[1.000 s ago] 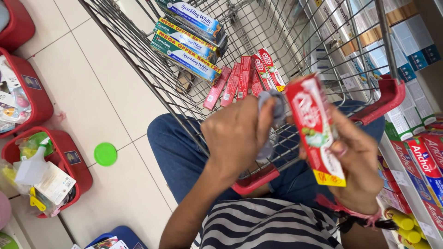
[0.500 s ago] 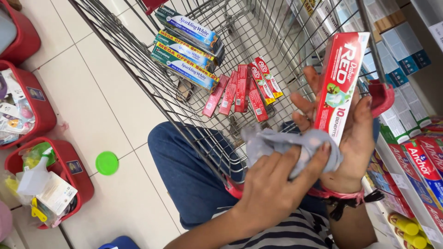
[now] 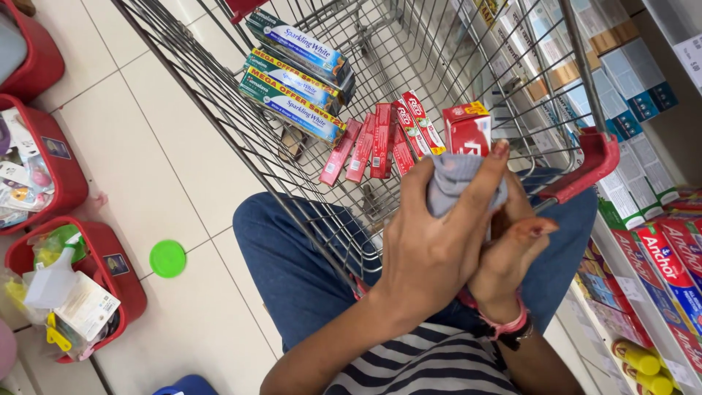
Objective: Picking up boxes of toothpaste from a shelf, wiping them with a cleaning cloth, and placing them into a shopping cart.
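— So what fills the view?

— Mostly the wire shopping cart (image 3: 241, 139), standing on the pale tiled floor (image 3: 146, 168), with the shelf (image 3: 643, 241) of boxed goods along the right. Inside the cart lie long green-and-blue cartons (image 3: 296, 80) and, beside them, slim red cartons (image 3: 380, 139).

— And the thing in hand?

— A red box (image 3: 468, 126) with a yellow strip at its top edge, upright just above the cart's red handle (image 3: 592, 164). A grey cloth (image 3: 457, 183) covers its lower part.

— The hands?

— The left hand (image 3: 431, 249) is curled round the cloth, pressing it to the box. The right hand (image 3: 512, 256) sits behind and under, fingers bent; it seems to grip the box's lower end, though the cloth hides the contact.

— Changed since half a second ago?

— The box was held high then, its whole face showing, cloth below it. It has dropped and the cloth has climbed over it.

— Room to move?

— Tight: cart wire in front, shelf close on the right. Leftwards the floor opens, with a green lid (image 3: 167, 258) and red baskets (image 3: 80, 285) well apart.
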